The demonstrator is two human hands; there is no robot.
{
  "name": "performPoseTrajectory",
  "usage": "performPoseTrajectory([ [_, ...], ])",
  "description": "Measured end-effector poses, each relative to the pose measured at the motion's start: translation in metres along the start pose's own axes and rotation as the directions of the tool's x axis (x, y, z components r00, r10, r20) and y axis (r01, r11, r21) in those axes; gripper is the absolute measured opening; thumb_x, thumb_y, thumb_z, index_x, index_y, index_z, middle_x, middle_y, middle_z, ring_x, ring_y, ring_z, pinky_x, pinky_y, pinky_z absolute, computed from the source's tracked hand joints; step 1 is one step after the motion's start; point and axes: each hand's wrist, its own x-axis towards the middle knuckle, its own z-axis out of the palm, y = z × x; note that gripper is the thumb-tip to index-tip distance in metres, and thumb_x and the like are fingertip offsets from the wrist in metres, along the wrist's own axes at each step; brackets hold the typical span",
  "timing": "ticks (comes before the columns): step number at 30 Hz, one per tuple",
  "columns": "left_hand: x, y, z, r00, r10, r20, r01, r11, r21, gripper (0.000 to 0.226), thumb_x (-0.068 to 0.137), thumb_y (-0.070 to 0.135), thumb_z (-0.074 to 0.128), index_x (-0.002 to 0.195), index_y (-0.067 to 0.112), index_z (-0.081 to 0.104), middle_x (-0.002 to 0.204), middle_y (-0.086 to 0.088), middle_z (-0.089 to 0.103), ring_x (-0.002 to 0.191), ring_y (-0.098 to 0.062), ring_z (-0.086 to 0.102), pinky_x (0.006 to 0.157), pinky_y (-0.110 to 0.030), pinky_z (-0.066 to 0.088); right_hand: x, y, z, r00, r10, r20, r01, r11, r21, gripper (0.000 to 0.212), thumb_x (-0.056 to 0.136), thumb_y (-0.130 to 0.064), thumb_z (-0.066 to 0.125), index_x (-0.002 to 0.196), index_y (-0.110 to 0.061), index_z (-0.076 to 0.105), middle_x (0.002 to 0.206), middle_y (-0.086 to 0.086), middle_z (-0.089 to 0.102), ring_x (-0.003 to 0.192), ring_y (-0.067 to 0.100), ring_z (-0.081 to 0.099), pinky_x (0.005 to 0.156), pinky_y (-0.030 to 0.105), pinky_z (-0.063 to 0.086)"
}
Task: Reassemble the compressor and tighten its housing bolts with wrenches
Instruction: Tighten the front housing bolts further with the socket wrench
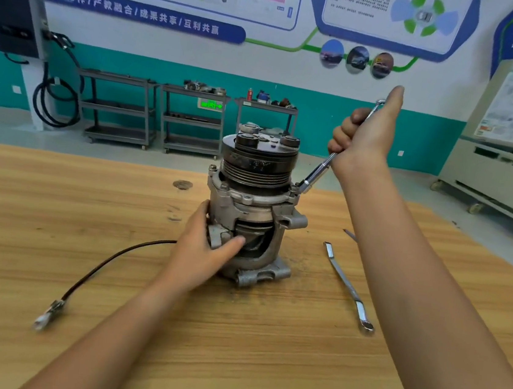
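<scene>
Compressor (251, 213) stood upright mid counter (56, 203), steadied by left hand (207, 249) gripping housing low. Wrench (318, 169) clenched in right hand (364, 136), socket end seated on flange bolt. Judged heavy, rigid, prob. greasy; best held at cast lugs, not pulley. Spare wrench (347, 284) lies nearby.

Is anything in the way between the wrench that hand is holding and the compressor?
No, nothing visible. The right hand grips the wrench, whose lower end meets the compressor housing's upper right edge. The left hand holds its body.
</scene>
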Motion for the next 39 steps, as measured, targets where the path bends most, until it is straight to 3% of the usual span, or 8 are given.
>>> performPoseTrajectory([
  [6,0.0,-0.005,0.003,0.999,0.049,-0.02,-0.048,0.998,0.029,0.067,0.084,0.037,0.061,0.141,0.013,0.034,0.139,0.0,0.045,0.128,-0.014,0.04,0.108,-0.037,0.035,0.003,0.003,0.004,0.993,-0.002,0.118,-0.001,1.0,0.025,0.055,0.098,-0.048,0.033,0.054,-0.015,0.035,0.038,-0.006,0.02,0.034,0.01,0.014,0.037,0.019,0.013],
  [11,-0.001,-0.006,0.003,0.997,0.07,-0.036,-0.069,0.997,0.046,0.062,0.085,0.04,0.058,0.138,0.018,0.036,0.134,0.005,0.047,0.122,-0.008,0.042,0.097,-0.023,0.034,0.002,0.0,0.008,0.94,0.037,0.34,-0.023,0.999,-0.045,0.066,0.099,-0.046,0.031,0.043,-0.013,0.041,0.034,-0.005,0.021,0.031,0.009,0.015,0.036,0.017,0.014],
  [17,-0.001,-0.007,0.003,0.997,0.067,-0.032,-0.065,0.996,0.054,0.062,0.085,0.041,0.057,0.138,0.018,0.036,0.134,0.004,0.047,0.119,-0.006,0.041,0.094,-0.021,0.032,0.006,-0.002,0.012,0.834,0.152,0.531,-0.067,0.982,-0.177,0.072,0.099,-0.047,0.027,0.036,-0.015,0.04,0.033,-0.003,0.019,0.029,0.009,0.014,0.036,0.016,0.011],
  [23,-0.001,-0.007,0.003,0.996,0.082,-0.037,-0.08,0.994,0.068,0.061,0.085,0.04,0.058,0.138,0.019,0.037,0.133,0.006,0.046,0.114,0.0,0.039,0.092,-0.019,0.03,0.009,0.001,0.024,0.836,0.219,0.503,-0.075,0.954,-0.291,0.07,0.101,-0.044,0.024,0.041,-0.014,0.045,0.032,-0.005,0.018,0.028,0.008,0.013,0.033,0.012,0.013],
  [27,-0.001,-0.008,0.003,0.996,0.081,-0.047,-0.078,0.994,0.074,0.06,0.086,0.038,0.058,0.139,0.018,0.036,0.134,0.004,0.047,0.116,-0.002,0.039,0.093,-0.02,0.031,-0.003,0.007,0.037,0.899,0.097,0.427,0.147,0.852,-0.503,0.049,0.102,-0.038,0.028,0.075,-0.007,0.056,0.034,-0.005,0.029,0.031,0.01,0.027,0.038,0.017,0.026],
  [31,-0.002,-0.007,0.002,0.998,0.057,-0.034,-0.054,0.996,0.073,0.063,0.086,0.039,0.058,0.14,0.015,0.036,0.135,0.001,0.048,0.124,-0.013,0.043,0.102,-0.031,0.037,-0.012,0.004,0.044,0.942,-0.051,0.332,0.211,0.86,-0.465,0.015,0.1,-0.017,0.037,0.099,-0.01,0.05,0.057,0.001,0.052,0.041,0.01,0.046,0.041,0.017,0.036],
  [34,-0.003,-0.007,0.002,0.999,0.04,-0.036,-0.037,0.996,0.08,0.065,0.086,0.039,0.058,0.141,0.015,0.035,0.138,0.001,0.047,0.126,-0.014,0.041,0.105,-0.035,0.037,-0.012,-0.003,0.047,0.968,-0.113,0.225,0.204,0.877,-0.435,0.018,0.095,-0.007,0.037,0.081,-0.011,0.048,0.06,0.002,0.044,0.044,0.012,0.033,0.042,0.018,0.028],
  [39,-0.004,-0.006,0.001,0.999,0.038,-0.032,-0.036,0.996,0.078,0.063,0.086,0.039,0.057,0.14,0.015,0.036,0.137,0.001,0.047,0.126,-0.015,0.042,0.105,-0.038,0.038,-0.013,0.006,0.054,0.939,-0.264,0.22,0.338,0.828,-0.448,0.037,0.097,-0.027,0.047,0.063,-0.013,0.041,0.051,-0.001,0.026,0.044,0.012,0.021,0.043,0.022,0.02],
])
